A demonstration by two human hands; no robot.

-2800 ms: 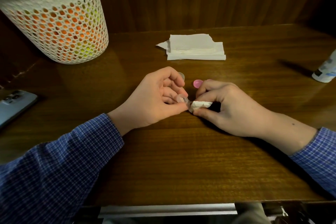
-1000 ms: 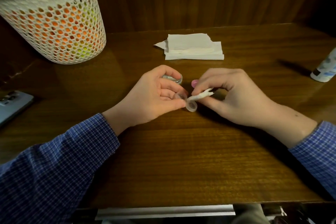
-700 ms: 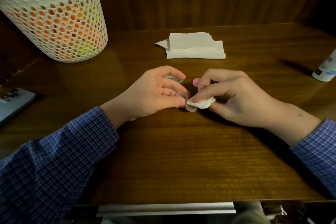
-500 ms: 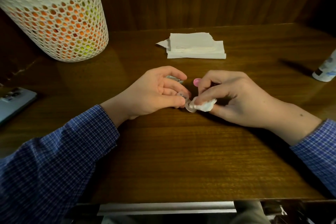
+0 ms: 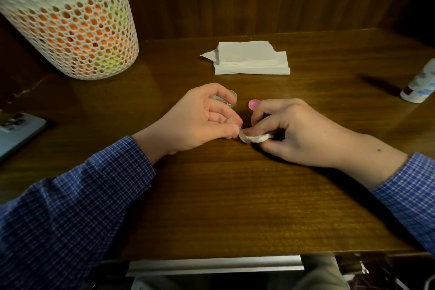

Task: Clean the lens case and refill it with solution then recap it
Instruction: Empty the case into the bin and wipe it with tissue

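Centrally, the left hand (image 5: 200, 117) pinches the clear lens case (image 5: 242, 136) while the right hand (image 5: 294, 132) grips a tissue wad (image 5: 260, 138) against it.

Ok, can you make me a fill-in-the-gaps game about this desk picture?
1. The right hand pinches a wad of white ____ against the small clear lens case.
2. The round screw cap lying behind the right hand is ____ in colour.
3. The white mesh basket stands at the far ____ of the brown wooden desk.

Missing words: tissue; pink; left
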